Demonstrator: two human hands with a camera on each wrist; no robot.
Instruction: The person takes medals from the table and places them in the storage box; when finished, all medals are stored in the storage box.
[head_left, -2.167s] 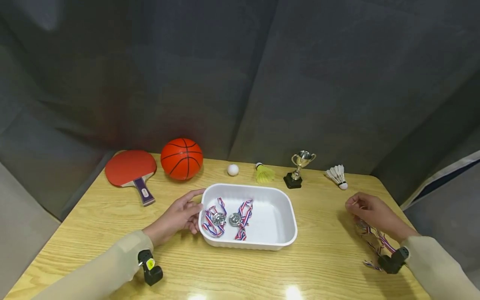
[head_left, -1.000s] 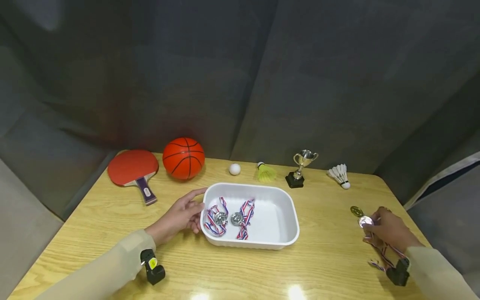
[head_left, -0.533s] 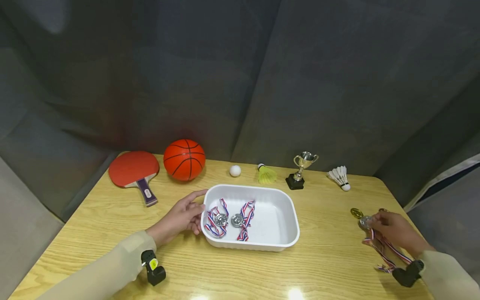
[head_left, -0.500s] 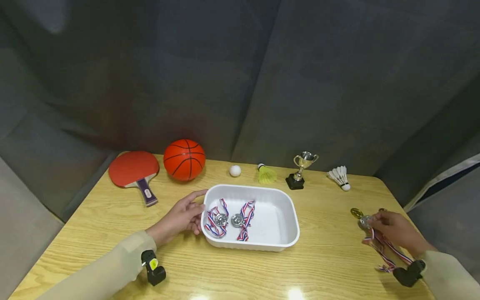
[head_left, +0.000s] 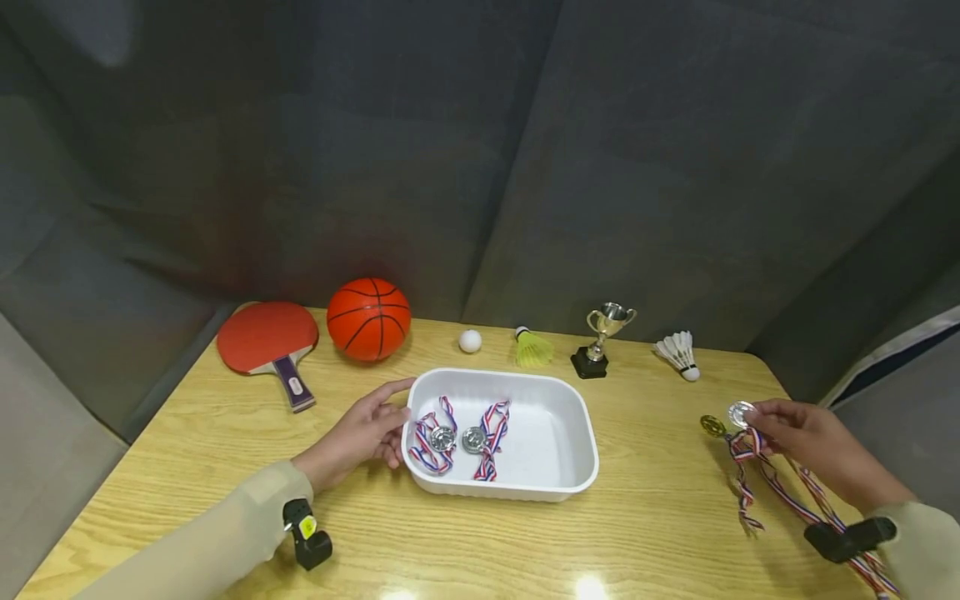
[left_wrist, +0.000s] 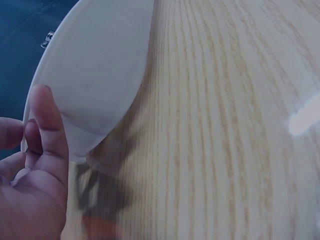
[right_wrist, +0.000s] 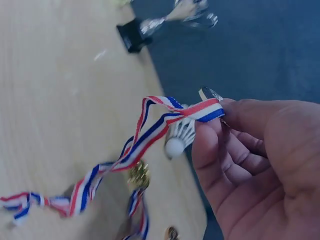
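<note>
My right hand pinches a silver medal above the table's right side. Its red, white and blue ribbon dangles from the fingers in the right wrist view. Below lies a gold medal, also on a striped ribbon; the right wrist view shows part of another one at the bottom edge. My left hand holds the left end of a white plastic tray, thumb at the rim and fingers against the outer wall. Inside the tray lie two silver medals with ribbons, in its left half.
Along the back stand or lie a red table tennis bat, a small basketball, a white ball, a yellow shuttlecock, a trophy cup and a white shuttlecock. A dark curtain hangs behind the table.
My right hand has gone down to the medals at the right, taken hold of a silver one and raised it with its ribbon. The left hand stays on the tray.
</note>
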